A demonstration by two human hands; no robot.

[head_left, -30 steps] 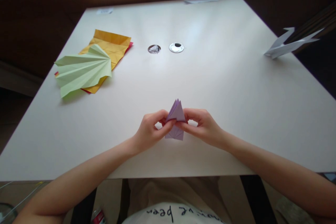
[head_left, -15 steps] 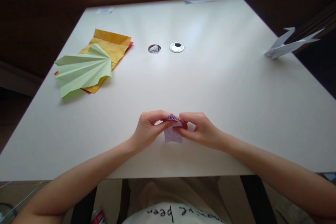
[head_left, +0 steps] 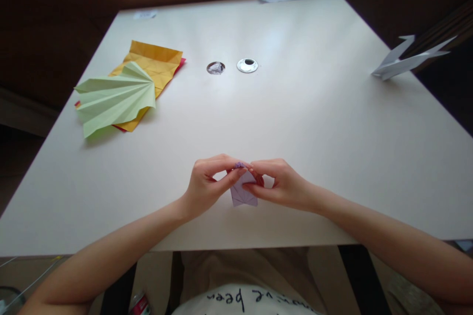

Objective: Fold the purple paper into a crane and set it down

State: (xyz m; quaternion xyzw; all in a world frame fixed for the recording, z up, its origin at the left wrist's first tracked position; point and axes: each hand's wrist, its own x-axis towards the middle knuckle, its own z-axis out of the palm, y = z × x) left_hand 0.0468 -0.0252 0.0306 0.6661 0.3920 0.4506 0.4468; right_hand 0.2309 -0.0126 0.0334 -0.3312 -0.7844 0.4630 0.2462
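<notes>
A small folded purple paper piece [head_left: 243,194] sits between both my hands, just above the near edge of the white table [head_left: 295,118]. My left hand [head_left: 207,184] pinches its upper left part with thumb and forefinger. My right hand [head_left: 280,184] pinches the upper right part the same way. The top of the paper is folded down and mostly hidden under my fingertips; only its lower creased part shows below them.
A pale green pleated paper fan [head_left: 113,98] lies on yellow [head_left: 157,61] and red sheets at the left. Two small round discs [head_left: 216,67] [head_left: 247,65] sit mid-table. A white folded paper shape [head_left: 406,59] rests at the right edge. Paper slips lie at the far edge.
The purple paper's upright pointed top has been folded down and pressed under my fingertips. Both hands have drawn closer together and stayed on the paper.
</notes>
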